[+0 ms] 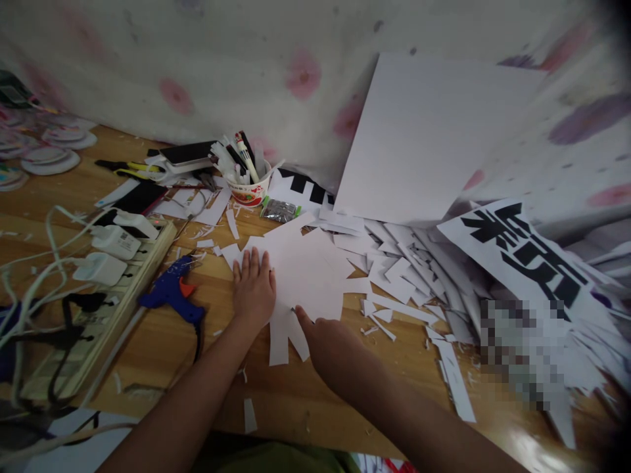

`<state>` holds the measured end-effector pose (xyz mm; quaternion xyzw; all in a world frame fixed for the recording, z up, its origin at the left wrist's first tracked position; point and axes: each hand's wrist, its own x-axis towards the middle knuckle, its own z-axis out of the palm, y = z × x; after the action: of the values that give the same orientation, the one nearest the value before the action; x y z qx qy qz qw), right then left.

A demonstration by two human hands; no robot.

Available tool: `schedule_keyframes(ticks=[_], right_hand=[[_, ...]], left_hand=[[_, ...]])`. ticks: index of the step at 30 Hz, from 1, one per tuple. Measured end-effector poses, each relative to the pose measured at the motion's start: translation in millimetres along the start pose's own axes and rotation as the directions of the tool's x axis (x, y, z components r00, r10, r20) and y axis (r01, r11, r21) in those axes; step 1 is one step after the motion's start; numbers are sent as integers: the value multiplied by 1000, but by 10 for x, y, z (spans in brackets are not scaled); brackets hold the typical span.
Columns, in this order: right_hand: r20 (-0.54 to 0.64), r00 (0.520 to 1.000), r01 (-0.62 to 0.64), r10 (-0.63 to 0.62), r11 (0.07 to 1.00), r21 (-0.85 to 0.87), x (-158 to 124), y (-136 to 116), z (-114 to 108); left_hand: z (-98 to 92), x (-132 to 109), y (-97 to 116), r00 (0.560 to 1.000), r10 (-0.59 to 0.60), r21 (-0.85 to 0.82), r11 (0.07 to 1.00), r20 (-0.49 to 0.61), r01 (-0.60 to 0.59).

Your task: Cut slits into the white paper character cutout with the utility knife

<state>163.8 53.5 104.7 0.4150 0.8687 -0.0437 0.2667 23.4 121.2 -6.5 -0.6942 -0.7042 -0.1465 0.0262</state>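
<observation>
A white sheet of board [315, 266] with cut, jagged edges lies on the wooden table in front of me. My left hand [254, 289] is pressed flat on its left part, fingers stretched out. Lower on the same sheet, my right hand [320, 335] is closed with the index finger pointing forward, round what looks like a craft knife [294, 310]. Only the thin dark tip shows, touching the board; the rest is hidden by the fingers. Narrow flaps of board stick out below, between my hands.
Left stand a blue glue gun [172, 289] and a power strip [106, 309] with chargers and cables. Behind are a paper cup [249, 190] of pens and a large white panel [434, 138] against the curtain. White offcuts [399, 269] and a sheet with black characters [527, 253] lie right.
</observation>
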Motion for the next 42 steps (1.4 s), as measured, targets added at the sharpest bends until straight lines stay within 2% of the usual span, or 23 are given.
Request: schedule_keyframes(ticks=[4,10,15,19,27,30,33,36,39,42], right_hand=[[-25,1000,17,-17,999,-31,-6,1,13],[27,1000,4,-3,1000,-29,-13,-8,-3],[-17,1000,14,-15,999,-53,-41,-1,1],[51,999,-11,10,1000,16,-45,-1,-14],[56,992,-118,109,973,196,-85,109,-44],[17,986,-163,165,952,257,-69,121,66],[-39,982,-158,184,920,359,-18,76,268],[-21,975,-194,221,892,408,27,19,426],[15,968,-233,249,878,418,42,-8,487],[-9,969,-218,246,872,438,38,-9,501]], left_hand=[[1,0,-4,1000,1,-29,1000,-8,-1],[-9,-5,-8,1000,-2,-69,998,-5,1],[-7,-6,-8,1000,3,-60,998,-4,-3],[3,-3,-3,1000,2,-46,999,-3,-2],[0,-4,15,1000,-4,-23,1000,8,4],[-5,-3,20,1000,-10,-29,1000,8,10],[-2,1,16,1000,-18,-56,998,17,19],[7,8,8,999,-16,-66,998,33,18],[12,12,2,999,-13,-52,999,39,15],[10,13,3,999,-12,-53,998,37,14]])
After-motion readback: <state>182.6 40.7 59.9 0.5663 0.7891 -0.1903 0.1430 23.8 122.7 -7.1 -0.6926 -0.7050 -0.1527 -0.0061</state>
